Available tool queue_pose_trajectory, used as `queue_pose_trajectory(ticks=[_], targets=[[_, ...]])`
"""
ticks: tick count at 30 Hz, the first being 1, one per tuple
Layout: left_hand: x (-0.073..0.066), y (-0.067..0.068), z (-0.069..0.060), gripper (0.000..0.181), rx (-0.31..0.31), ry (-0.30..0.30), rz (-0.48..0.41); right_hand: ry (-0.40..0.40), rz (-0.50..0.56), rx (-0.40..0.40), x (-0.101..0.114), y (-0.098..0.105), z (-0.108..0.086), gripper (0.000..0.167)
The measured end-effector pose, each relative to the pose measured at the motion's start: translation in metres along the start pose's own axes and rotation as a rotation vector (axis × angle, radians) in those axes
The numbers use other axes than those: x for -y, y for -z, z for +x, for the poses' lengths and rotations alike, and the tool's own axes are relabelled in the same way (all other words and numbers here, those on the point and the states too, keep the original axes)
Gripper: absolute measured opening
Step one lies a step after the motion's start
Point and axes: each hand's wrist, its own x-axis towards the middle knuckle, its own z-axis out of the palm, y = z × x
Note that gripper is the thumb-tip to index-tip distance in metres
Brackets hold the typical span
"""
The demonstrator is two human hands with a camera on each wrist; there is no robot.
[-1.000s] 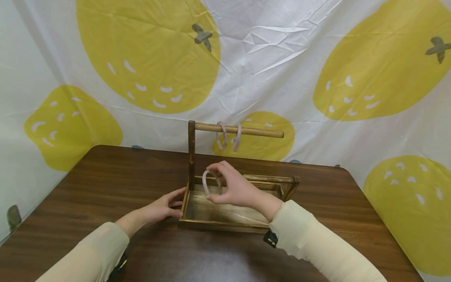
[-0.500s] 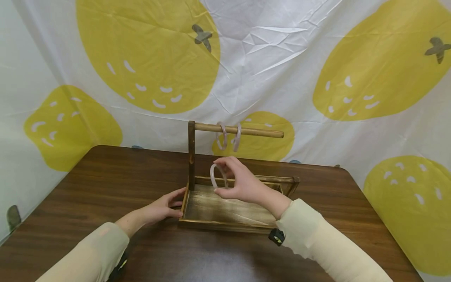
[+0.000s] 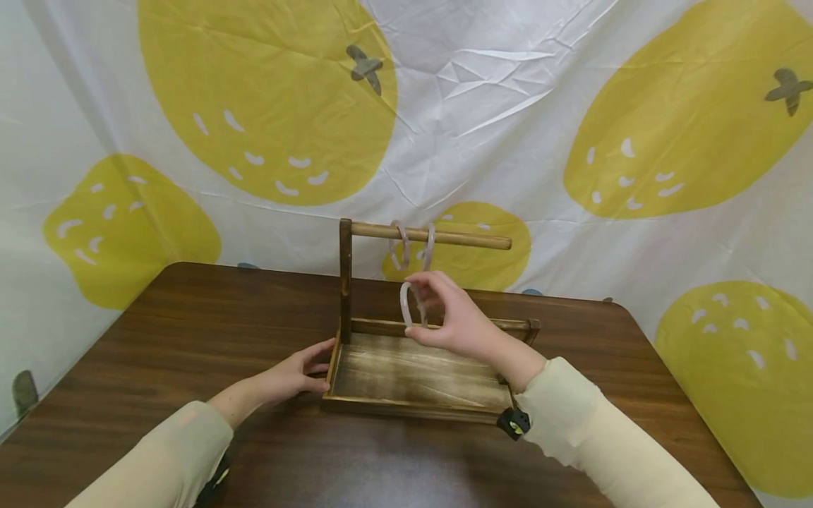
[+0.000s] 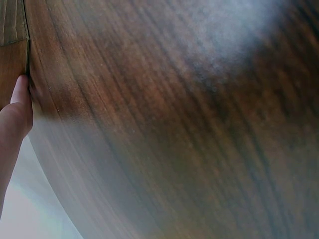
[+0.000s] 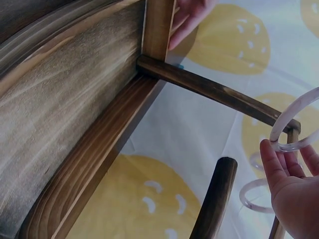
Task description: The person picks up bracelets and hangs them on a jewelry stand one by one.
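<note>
Between thumb and fingers, my right hand pinches a pale bangle, held upright above the wooden tray of a rack. In the right wrist view this bangle is translucent whitish and partly cut off by the frame edge. Two more pinkish bangles hang on the rack's upper bar, higher and behind the held one. My left hand rests on the tray's left wall, fingers extended. In the left wrist view, the left hand touches the wooden wall.
A dark post carries the upper bar, whose right end is free. A lower bar runs behind the tray, partly hidden by my right hand. The rack stands on a brown wooden table. A lemon-print cloth hangs behind.
My right hand has moved right and upward with the bangle, coming just below the hanging bangles. The left hand and the rack have stayed in place.
</note>
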Motion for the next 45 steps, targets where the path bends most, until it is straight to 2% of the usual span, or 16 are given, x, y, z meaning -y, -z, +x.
queue_pose_trajectory(ticks=[7, 14, 34, 45], targets=[[-0.001, 0.0, -0.001, 0.083, 0.003, -0.005, 0.008, -0.001, 0.027, -0.022, -0.003, 0.012, -0.006, 0.06], [-0.001, 0.0, -0.002, 0.084, 0.011, -0.007, 0.007, 0.008, 0.092, -0.077, -0.006, 0.025, -0.01, 0.058], [0.0, 0.001, 0.0, 0.084, -0.001, 0.005, 0.003, -0.065, 0.177, -0.187, -0.017, 0.057, -0.022, 0.059], [0.0, 0.0, 0.0, 0.084, 0.009, -0.004, 0.006, -0.135, 0.227, -0.225, -0.021, 0.073, -0.034, 0.058]])
